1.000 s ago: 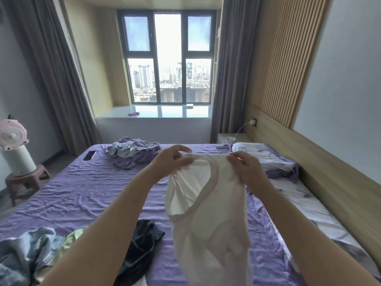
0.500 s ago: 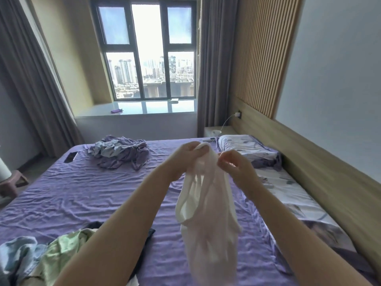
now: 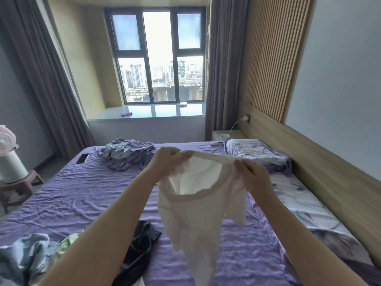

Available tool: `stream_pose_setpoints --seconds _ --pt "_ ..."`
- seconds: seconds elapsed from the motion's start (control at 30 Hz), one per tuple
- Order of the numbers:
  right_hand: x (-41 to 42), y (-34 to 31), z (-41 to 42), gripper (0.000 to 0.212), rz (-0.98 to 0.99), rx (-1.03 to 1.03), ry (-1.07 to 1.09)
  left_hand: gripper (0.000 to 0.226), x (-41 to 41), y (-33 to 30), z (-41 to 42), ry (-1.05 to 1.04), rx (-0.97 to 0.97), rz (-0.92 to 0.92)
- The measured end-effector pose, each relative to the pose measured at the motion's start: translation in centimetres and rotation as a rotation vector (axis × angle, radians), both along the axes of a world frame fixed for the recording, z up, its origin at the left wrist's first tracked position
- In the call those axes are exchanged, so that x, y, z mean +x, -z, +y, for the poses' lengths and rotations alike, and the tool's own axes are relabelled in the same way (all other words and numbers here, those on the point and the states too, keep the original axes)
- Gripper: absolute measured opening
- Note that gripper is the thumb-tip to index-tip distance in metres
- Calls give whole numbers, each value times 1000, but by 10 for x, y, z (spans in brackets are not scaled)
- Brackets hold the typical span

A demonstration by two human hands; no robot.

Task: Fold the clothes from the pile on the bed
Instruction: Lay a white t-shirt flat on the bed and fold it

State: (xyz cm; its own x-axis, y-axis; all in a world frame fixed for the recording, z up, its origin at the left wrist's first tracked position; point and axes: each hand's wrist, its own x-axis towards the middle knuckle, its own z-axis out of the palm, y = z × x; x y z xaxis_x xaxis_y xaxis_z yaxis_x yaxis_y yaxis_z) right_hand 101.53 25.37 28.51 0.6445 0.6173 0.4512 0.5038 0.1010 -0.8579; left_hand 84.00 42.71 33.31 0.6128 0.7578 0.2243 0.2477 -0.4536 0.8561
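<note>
I see the bed (image 3: 86,195) filling most of the view, covered in a wrinkled purple sheet, running from near to the far window (image 3: 158,58). Grey curtains (image 3: 41,69) hang either side of the window. A wooden headboard (image 3: 321,172) runs along the right side, with patterned pillows (image 3: 255,150) lying against it.

The clothes pile (image 3: 28,252) sits at the near left of the bed: light blue and pale green pieces, with a dark garment (image 3: 140,248) just right of them. A second crumpled heap, the grey-purple bundle (image 3: 125,153), lies at the far middle of the bed. A dark phone (image 3: 82,158) lies flat on the sheet just left of that bundle.

The white top (image 3: 198,207) is held up in the air over the middle of the bed, hanging down, its neckline spread open toward me. My left hand (image 3: 165,159) pinches the upper left edge of the white top, fingers curled tight over the fabric. My right hand (image 3: 250,172) grips the upper right edge, thumb and fingers closed on it. Both hands are apart, stretching the top edge between them.

On the far left a small fan (image 3: 8,153) stands on a stool (image 3: 20,186) beside the bed. A white charger cable (image 3: 237,124) runs to the wall socket at the far right.
</note>
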Motion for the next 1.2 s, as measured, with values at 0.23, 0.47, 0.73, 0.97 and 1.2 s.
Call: stream_pose_setpoints --seconds 0.23,0.47,0.73,0.97,1.2 --pt "7 -31 0 22 -38 -41 -123 39 -22 20 1 183 -115 94" --pt "-15 -37 0 35 -31 -253 -496 37 -5 24 -28 291 -149 2" --pt "-23 -33 -2 21 5 -225 -444 36 -3 25 -42 337 -249 45" --pt "-4 -27 -5 13 138 -106 -210 33 -40 64 -25 428 -358 123" --pt "14 2 -5 24 256 -204 -31 29 -55 60 -20 546 -436 162"
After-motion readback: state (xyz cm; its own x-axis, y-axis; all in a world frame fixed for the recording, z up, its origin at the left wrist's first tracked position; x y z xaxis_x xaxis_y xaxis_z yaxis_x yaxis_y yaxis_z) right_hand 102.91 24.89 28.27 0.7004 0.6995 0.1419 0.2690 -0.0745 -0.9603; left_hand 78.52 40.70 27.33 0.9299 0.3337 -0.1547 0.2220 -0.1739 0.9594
